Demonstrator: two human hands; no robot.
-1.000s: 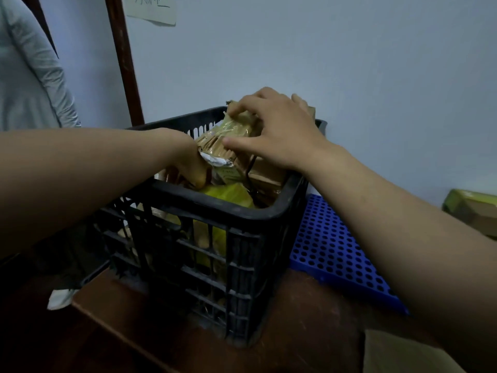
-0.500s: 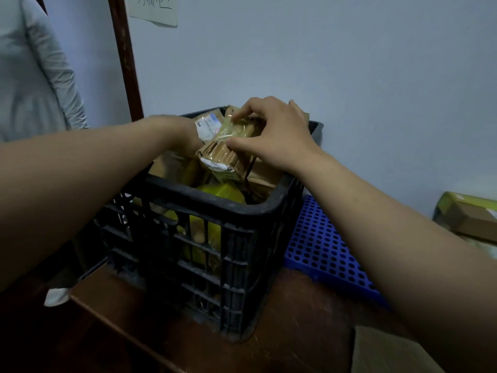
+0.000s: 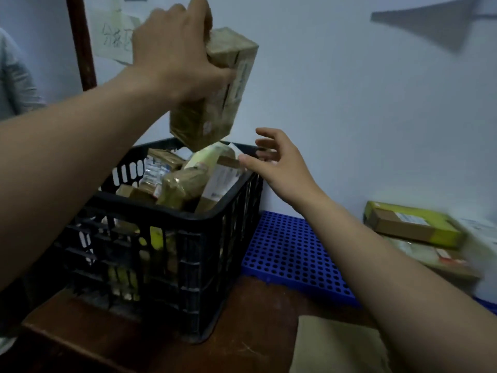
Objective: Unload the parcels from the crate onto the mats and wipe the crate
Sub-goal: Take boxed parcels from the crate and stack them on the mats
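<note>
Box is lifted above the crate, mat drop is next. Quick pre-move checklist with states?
1. Grip: the left hand has its fingers curled round the upper end of the brown box. Ok.
2. Clearance: the box is raised above the crate rim, but its lowest corner sits close over a pale parcel. Contact: cannot tell.
3. Spare hand: the right hand is open, holds nothing and is near the crate's far corner. Ok.
4. Drop spot: the blue mat shows a bare area right of the crate. Ok.
5. Crate ready for wiping: parcels inside. Not ok.
</note>
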